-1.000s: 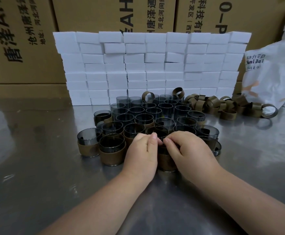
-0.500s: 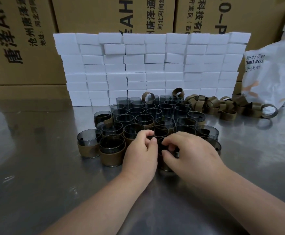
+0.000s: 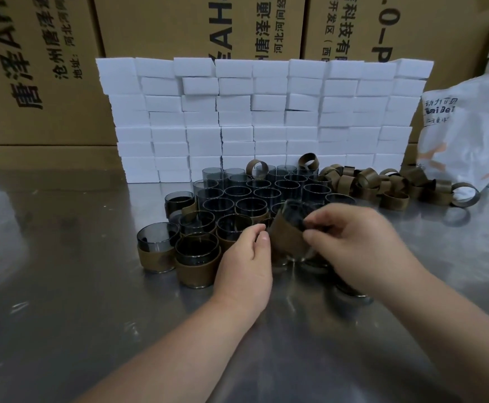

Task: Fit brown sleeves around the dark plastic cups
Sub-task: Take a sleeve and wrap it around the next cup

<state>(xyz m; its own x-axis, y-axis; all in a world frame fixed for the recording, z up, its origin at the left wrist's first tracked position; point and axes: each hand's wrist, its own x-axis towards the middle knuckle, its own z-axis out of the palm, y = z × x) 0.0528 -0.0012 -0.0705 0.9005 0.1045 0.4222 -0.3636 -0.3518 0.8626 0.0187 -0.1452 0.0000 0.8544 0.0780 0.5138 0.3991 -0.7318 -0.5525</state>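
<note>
My right hand (image 3: 359, 242) pinches the tilted dark translucent plastic cup (image 3: 295, 212) in its brown band sleeve (image 3: 284, 239), before the white foam-block wall (image 3: 266, 117). My left hand (image 3: 246, 257) curls beside it, grip unclear. If my pinch slips, it could topple the standing dark cups (image 3: 249, 205).

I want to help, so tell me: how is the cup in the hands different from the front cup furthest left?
The held cup is tilted; the front-left cup stands upright. The held cup is gripped by the left hand and right hand; the front-left cup sits untouched on the table. Both are dark cups wearing brown sleeves.
</note>
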